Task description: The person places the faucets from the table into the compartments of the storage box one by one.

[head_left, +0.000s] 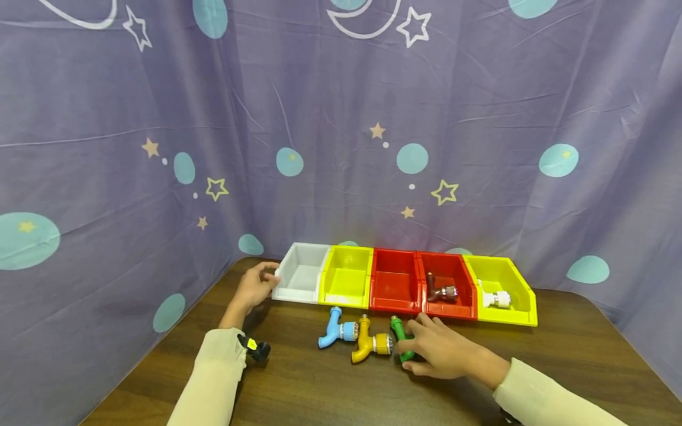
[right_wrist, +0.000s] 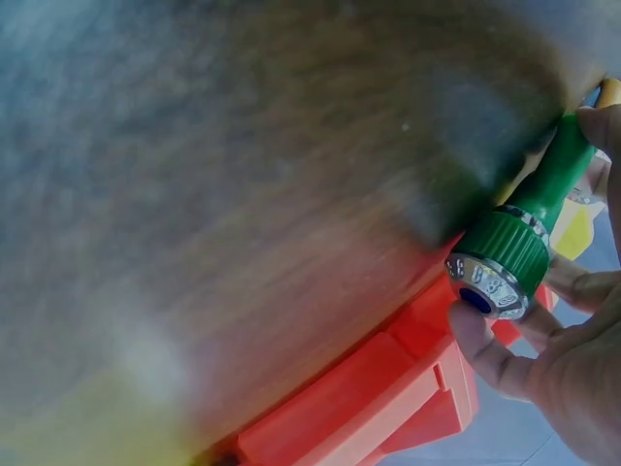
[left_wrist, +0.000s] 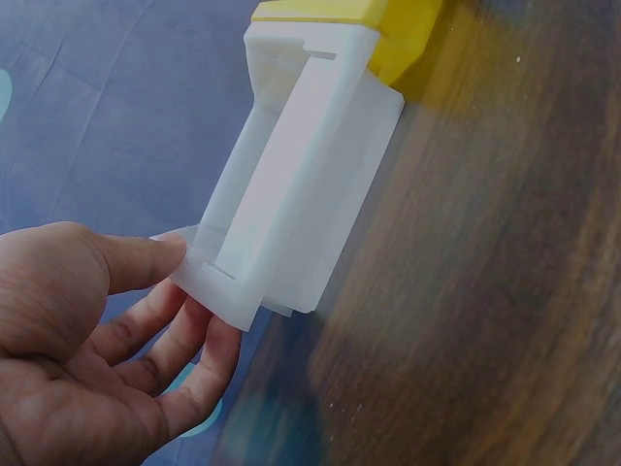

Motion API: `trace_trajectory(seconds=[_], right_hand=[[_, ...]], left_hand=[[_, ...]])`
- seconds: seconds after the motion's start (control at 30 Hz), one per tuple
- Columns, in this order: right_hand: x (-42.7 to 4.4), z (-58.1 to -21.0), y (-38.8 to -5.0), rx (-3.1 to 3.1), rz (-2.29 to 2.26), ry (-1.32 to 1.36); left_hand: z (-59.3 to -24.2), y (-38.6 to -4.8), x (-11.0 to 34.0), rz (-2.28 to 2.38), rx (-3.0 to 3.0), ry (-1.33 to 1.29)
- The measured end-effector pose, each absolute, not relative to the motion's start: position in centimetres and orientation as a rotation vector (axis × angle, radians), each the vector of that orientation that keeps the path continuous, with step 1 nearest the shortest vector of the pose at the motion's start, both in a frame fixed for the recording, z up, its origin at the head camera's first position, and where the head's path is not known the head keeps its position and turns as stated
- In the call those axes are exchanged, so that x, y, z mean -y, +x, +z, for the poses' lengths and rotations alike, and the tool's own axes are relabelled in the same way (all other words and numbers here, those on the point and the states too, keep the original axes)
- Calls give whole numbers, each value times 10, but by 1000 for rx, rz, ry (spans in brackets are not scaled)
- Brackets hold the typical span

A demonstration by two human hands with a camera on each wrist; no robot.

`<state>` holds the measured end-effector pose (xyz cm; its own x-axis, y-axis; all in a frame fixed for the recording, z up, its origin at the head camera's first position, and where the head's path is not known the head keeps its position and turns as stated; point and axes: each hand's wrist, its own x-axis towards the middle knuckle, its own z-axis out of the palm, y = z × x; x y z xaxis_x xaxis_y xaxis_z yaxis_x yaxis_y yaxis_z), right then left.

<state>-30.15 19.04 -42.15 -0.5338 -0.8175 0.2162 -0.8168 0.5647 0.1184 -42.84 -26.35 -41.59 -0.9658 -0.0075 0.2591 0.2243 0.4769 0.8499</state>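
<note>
My left hand [head_left: 256, 288] pinches the left side of a white bin [head_left: 302, 272]. In the left wrist view, the thumb of that hand [left_wrist: 116, 349] lies at the bin's rim [left_wrist: 225, 286] and the fingers curl beneath it. My right hand [head_left: 439, 349] holds a green plastic tap [head_left: 401, 334] on the table. Seen from the right wrist, its fingers [right_wrist: 495, 364] are around the green tap [right_wrist: 519, 243], whose ribbed knob has a silver end. Left of it lie a yellow tap [head_left: 365, 343] and a light blue tap [head_left: 333, 332].
Joined to the white bin in a row are a yellow bin [head_left: 348, 275], a red bin [head_left: 395, 284], a second red bin [head_left: 463, 290] with a brown tap [head_left: 441, 291], and another yellow bin [head_left: 524, 296] with a white tap [head_left: 496, 299]. A purple curtain [head_left: 330, 201] hangs behind the wooden table [head_left: 303, 390].
</note>
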Motion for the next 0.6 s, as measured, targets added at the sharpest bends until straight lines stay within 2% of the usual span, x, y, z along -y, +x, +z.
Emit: trace_trajectory(seconds=[0.6], right_hand=[[-186, -392, -317, 2414, -32, 1260]], left_hand=[[-419, -431, 264, -1468, 2495, -181]])
